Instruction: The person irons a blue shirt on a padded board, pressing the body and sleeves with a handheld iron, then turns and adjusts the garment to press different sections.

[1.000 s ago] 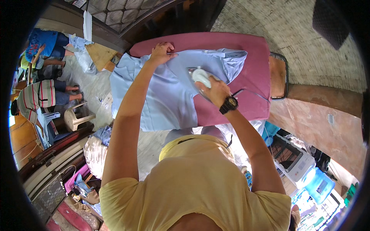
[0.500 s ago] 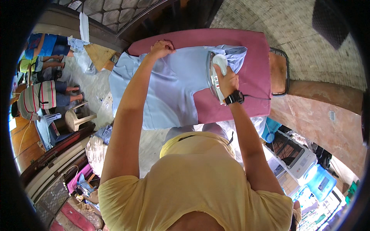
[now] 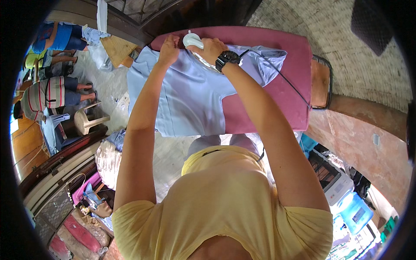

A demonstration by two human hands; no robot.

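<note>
A light-blue shirt (image 3: 186, 102) is spread over the maroon ironing board (image 3: 260, 117), its near edge hanging at the board's front. My right hand (image 3: 211, 50) grips a white clothes iron (image 3: 193, 40) near the shirt's far edge; the hand and wrist hide much of the iron. Just left of it, my left hand (image 3: 169, 51) pinches the far edge of the shirt with curled fingers. A bunched sleeve (image 3: 268, 65) lies to the right, and the iron's dark cord (image 3: 281, 76) crosses it.
A dark metal frame (image 3: 329, 82) projects from the board's right end. Beyond the board's far side is a dark lattice gate (image 3: 186, 19). At left, people (image 3: 45, 93) are near a beige plastic chair (image 3: 89, 120). A blue water jug (image 3: 355, 212) stands at lower right.
My right hand has carried the iron left and away from me, from the sleeve area to the far edge. My left hand has shifted slightly left and farther away. The cord now crosses the sleeve.
</note>
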